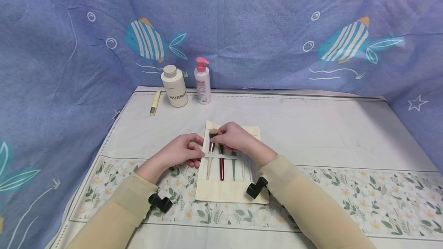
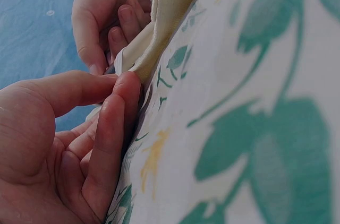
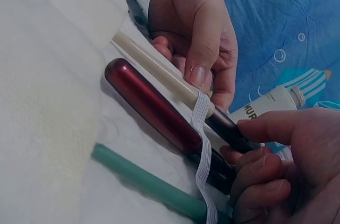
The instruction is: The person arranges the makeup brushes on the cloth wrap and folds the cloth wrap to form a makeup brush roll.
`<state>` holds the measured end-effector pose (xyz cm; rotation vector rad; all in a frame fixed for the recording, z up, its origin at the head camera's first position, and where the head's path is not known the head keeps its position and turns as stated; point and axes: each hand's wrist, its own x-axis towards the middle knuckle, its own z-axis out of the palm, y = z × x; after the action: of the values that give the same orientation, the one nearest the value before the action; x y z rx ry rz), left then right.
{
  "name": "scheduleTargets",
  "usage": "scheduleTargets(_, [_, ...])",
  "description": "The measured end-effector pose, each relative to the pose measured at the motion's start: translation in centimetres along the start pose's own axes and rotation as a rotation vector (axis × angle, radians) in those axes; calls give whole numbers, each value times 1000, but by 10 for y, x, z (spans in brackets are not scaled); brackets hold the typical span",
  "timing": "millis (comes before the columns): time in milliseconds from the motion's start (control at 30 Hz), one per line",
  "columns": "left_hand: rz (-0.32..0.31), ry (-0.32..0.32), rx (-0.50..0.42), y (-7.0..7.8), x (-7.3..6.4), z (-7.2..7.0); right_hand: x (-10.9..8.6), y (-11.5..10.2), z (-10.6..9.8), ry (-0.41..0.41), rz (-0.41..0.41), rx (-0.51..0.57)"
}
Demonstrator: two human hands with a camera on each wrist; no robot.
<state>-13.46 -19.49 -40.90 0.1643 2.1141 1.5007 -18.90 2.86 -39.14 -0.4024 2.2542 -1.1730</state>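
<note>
A cream fabric brush roll (image 1: pixel 228 193) lies spread on the table, with a white elastic band (image 3: pixel 202 118) across it. Under the band is a makeup brush (image 1: pixel 209 167) with a cream handle and dark ferrule. My right hand (image 1: pixel 236 137) pinches this brush at the ferrule, just below its bristles. At the roll's left edge, my left hand (image 1: pixel 183 150) pinches the fabric beside the band, its thumb close to the cream handle. A red-handled brush (image 3: pixel 151 104) and a green-handled brush (image 3: pixel 143 179) also sit under the band; their heads are partly hidden by my right hand.
Behind the roll stand a white bottle (image 1: pixel 175 89) with a grey cap and a pump bottle (image 1: pixel 203 85) with a pink top. A pale yellow tube (image 1: pixel 155 103) lies left of them. A blue fish-print curtain (image 1: pixel 249 30) hangs along the table's back edge.
</note>
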Motion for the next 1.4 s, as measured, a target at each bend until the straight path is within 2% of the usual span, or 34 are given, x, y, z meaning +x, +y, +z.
scheduleTargets(400, [4, 0, -6, -1, 1, 0, 0, -2, 5, 18, 12, -66])
scheduleTargets(733, [-3, 7, -5, -2, 0, -1, -1, -6, 8, 43, 58, -106])
scheduleTargets(1067, [5, 5, -5, -1, 1, 0, -6, -6, 7, 44, 28, -101])
scheduleTargets(1400, [-4, 14, 2, -2, 1, 0, -16, 5, 0, 65, -35, -96])
